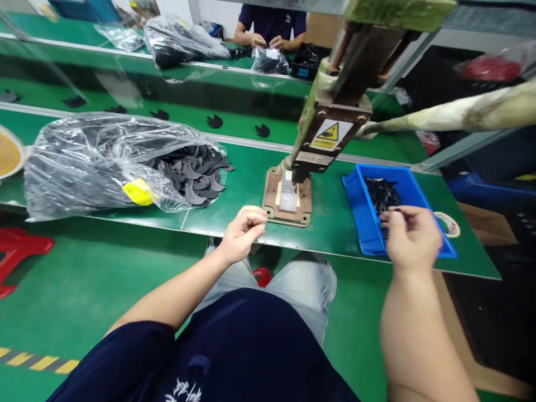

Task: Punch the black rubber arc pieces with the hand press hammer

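Observation:
My left hand (243, 233) is at the table's front edge, beside the near left corner of the press's base plate (288, 218). Its fingers are curled towards the thumb; whatever they may hold is hidden. Over the blue bin (363, 223) at the right is my right hand (412, 237), thumb and fingers pinched on what looks like a small black part. Small black parts (381, 192) lie heaped inside that bin. Between my hands stands a press (330, 111) with a yellow hand-warning label. A light rectangular piece (288, 198) lies on its base, below the ram.
A clear plastic bag (84, 162) spills curved dark grey pieces (196, 173) on the left. Several dark pieces (215, 121) lie in a row on the green strip behind. A tape roll (448, 224) sits beside the bin. Across the way, a person (272, 25) handles something small.

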A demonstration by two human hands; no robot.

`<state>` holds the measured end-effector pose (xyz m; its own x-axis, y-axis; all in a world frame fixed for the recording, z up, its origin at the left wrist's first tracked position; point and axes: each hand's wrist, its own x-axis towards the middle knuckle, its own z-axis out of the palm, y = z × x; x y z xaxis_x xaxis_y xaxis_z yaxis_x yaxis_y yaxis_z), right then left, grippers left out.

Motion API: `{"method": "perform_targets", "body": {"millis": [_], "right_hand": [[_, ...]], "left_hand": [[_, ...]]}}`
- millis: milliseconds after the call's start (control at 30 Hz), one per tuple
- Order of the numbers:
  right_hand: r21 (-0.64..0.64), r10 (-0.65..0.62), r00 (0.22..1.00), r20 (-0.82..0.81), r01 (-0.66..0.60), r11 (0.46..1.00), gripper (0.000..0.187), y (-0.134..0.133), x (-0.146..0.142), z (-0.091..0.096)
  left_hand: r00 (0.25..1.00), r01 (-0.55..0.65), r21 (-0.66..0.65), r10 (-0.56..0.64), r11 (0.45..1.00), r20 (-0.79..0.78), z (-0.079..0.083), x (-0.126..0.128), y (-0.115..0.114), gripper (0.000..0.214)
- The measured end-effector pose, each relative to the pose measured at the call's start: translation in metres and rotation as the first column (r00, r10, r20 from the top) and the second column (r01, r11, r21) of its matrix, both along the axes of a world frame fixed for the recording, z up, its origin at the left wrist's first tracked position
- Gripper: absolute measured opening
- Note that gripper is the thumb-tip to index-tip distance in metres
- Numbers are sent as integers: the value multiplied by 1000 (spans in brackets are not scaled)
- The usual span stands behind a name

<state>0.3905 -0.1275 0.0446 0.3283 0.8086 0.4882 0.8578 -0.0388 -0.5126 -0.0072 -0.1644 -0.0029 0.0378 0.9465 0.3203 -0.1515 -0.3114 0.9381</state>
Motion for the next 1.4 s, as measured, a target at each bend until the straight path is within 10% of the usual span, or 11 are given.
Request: {"method": "perform_targets", "body": {"millis": [133, 267, 500, 900, 1000, 1167, 1400], "right_hand": [[-36, 279, 955, -98, -283, 958, 25, -36, -64, -10], [100, 603, 766, -223, -598, 795, 29, -56, -115, -10], [203, 707, 686, -174, -678, 707, 71, -67, -151, -10], [207, 783, 621, -23, -764, 612, 83, -71, -161, -12], [201, 801, 599, 26, -788, 582, 77, -71, -162, -9], [267, 852, 524, -5, -820, 506, 50, -70, -168, -8], [284, 892, 436, -116, -847, 450, 24, -66, -162, -17]], "left_hand": [[996, 36, 105, -27, 994, -83, -3, 0, -1, 21], [994, 87, 36, -85, 996, -68, -5, 0, -4, 14], [982, 119, 0, -118, 993, -145, -3, 1, -11, 15], [974, 216, -66, -219, 974, -52, 3, 5, -16, 13], [938, 347, -241, -331, 906, 105, 8, 9, -15, 21], [751, 660, -451, -526, 601, 399, 10, 17, -13, 38], [739, 670, -420, -497, 612, 455, 7, 21, -8, 46]]}}
